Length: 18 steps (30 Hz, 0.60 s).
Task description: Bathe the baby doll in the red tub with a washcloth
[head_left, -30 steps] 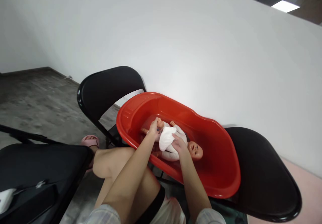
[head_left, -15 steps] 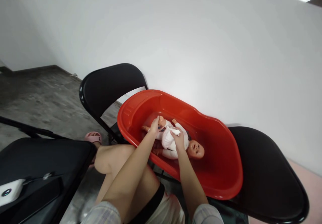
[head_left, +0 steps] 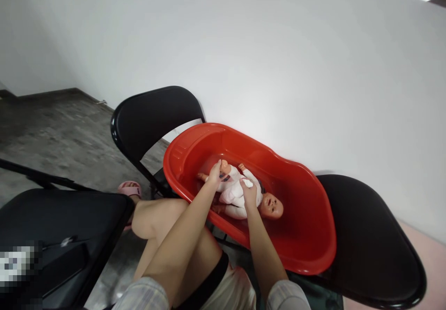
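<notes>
Two hands work inside a red tub (head_left: pixel 306 254) that spans two black folding chairs (head_left: pixel 369 249), which brings the baby doll (head_left: pixel 240 197) up to lap height. The doll lies on its back along the tub floor, head to the right, feet to the left. The left hand (head_left: pixel 215 176) curls its fingers around a raised leg, steadying it; the right hand (head_left: pixel 249 194) presses a small white cloth (head_left: pixel 245 183) against the chest, fingers together. The doll wears a pale pink suit, its face and feet bare plastic.
</notes>
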Each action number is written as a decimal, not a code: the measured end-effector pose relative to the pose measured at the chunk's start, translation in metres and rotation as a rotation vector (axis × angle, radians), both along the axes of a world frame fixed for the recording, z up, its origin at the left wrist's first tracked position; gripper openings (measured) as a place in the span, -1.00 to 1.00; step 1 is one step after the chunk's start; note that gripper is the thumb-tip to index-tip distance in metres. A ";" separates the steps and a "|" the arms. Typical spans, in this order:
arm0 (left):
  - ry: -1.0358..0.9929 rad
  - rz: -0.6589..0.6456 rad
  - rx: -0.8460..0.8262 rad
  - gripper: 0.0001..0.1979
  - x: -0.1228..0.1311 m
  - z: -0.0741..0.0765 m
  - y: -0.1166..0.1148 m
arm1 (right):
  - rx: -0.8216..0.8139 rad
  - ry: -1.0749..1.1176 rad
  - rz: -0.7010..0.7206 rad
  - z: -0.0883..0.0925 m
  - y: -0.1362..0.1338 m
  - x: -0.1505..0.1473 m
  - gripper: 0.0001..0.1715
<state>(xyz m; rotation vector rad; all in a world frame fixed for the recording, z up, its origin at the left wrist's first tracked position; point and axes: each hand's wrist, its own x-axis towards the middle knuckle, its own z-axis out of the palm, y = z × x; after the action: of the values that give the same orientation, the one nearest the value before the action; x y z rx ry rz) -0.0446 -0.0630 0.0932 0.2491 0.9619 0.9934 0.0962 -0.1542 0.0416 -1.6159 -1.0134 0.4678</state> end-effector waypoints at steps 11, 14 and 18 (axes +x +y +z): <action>-0.046 -0.010 -0.083 -0.82 -0.001 0.006 -0.004 | -0.073 -0.097 0.026 0.016 -0.005 -0.011 -0.62; -0.064 -0.003 -0.060 -0.84 0.000 0.004 -0.003 | -0.041 -0.246 -0.007 0.018 -0.007 -0.011 -0.64; -0.063 -0.002 -0.050 -0.83 0.000 0.004 -0.003 | -0.050 -0.351 -0.108 0.025 -0.009 -0.013 -0.61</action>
<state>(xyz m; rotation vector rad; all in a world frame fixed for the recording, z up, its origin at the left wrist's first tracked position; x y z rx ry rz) -0.0443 -0.0659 0.0968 0.1761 0.9276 0.9689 0.0834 -0.1636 0.0665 -1.8276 -1.1714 0.1386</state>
